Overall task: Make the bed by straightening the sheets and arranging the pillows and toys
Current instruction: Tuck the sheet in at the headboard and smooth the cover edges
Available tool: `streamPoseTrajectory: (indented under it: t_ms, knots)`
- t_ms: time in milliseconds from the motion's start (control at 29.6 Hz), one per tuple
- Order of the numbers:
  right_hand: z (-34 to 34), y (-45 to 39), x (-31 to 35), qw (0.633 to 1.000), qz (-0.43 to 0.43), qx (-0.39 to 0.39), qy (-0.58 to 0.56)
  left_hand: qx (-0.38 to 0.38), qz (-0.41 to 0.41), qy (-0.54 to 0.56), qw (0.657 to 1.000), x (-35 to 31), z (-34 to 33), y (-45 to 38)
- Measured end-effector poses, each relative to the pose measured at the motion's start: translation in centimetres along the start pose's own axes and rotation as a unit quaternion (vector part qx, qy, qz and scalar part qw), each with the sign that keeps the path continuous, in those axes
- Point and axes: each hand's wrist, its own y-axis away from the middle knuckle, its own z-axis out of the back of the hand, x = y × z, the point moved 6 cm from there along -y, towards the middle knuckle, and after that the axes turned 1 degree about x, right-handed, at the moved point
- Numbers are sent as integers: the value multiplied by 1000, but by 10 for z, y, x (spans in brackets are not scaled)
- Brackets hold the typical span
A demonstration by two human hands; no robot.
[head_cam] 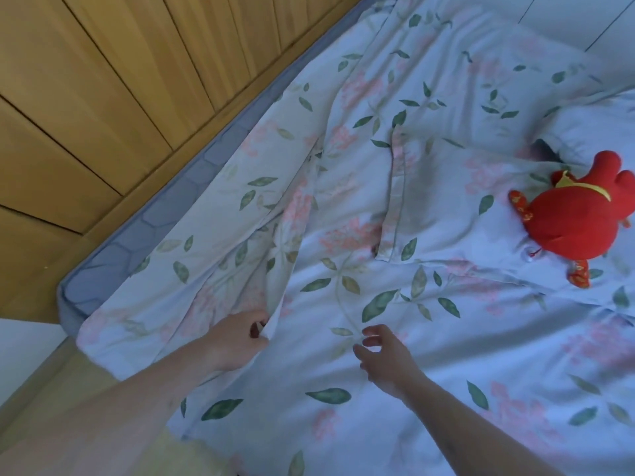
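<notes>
A pale blue floral sheet (395,207) with green leaves and pink flowers covers the bed, rumpled with long folds near its left edge. My left hand (237,341) pinches a raised fold of the sheet near the bed's lower left corner. My right hand (385,359) hovers just above the sheet a little to the right, fingers loosely spread and holding nothing. A red plush toy (570,218) lies on the sheet at the right. A pillow (604,128) in matching fabric sits at the upper right, partly out of frame.
The grey-blue mattress edge (144,242) runs diagonally along the bed's left side. Beyond it is a wooden plank floor (86,97). A light wooden bed frame corner (41,383) shows at the lower left.
</notes>
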Motion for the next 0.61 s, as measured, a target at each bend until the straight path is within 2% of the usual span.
streamPoseTrajectory:
  t_ms: [169,270,338,473,574,608]
  knots:
    - [13,-25,50,979,-58,-17,-197,-20,-176,10,984,-82,6,21]
    - [46,-39,77,968,-52,-48,-242,2,-264,-7,964,-137,-9,29]
    - [65,-44,88,971,-36,-58,-229,24,-303,-10,953,-167,-28,29]
    - [93,-57,93,983,-54,-70,-161,75,-320,-1,945,-194,-69,22]
    - [104,-60,87,978,-83,-67,-178,101,-275,33,955,-186,-88,13]
    - [106,-59,84,982,-60,-71,-162,109,-261,47,958,-183,-92,14]
